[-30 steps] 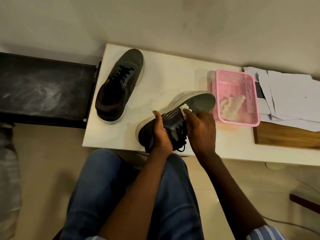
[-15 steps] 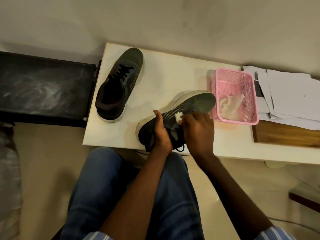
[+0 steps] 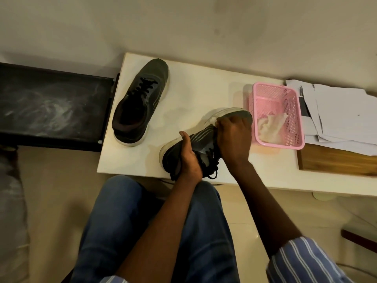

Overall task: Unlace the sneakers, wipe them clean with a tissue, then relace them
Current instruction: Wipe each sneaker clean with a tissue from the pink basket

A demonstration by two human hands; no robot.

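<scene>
A dark grey sneaker [image 3: 202, 139] with a pale sole lies tipped on its side at the near edge of the white table [image 3: 195, 90]. My left hand [image 3: 188, 158] grips it at the heel end, thumb over the upper. My right hand [image 3: 234, 137] holds a white tissue [image 3: 213, 120] pressed against the sneaker's side near the toe. Black laces hang from the sneaker below my right hand. The other sneaker [image 3: 138, 103], laced, stands upright at the table's far left.
A pink mesh basket [image 3: 293, 111] holding a crumpled used tissue [image 3: 269, 127] sits right of the held sneaker. Loose papers [image 3: 342, 111] lie on a wooden board [image 3: 334, 162] further right. A black bench [image 3: 51, 107] adjoins the table's left side. My knees are below the table edge.
My right hand has slid the tissue back along the sneaker's side toward the toe after a stroke toward the laces. The left hand and sneaker have stayed put.
</scene>
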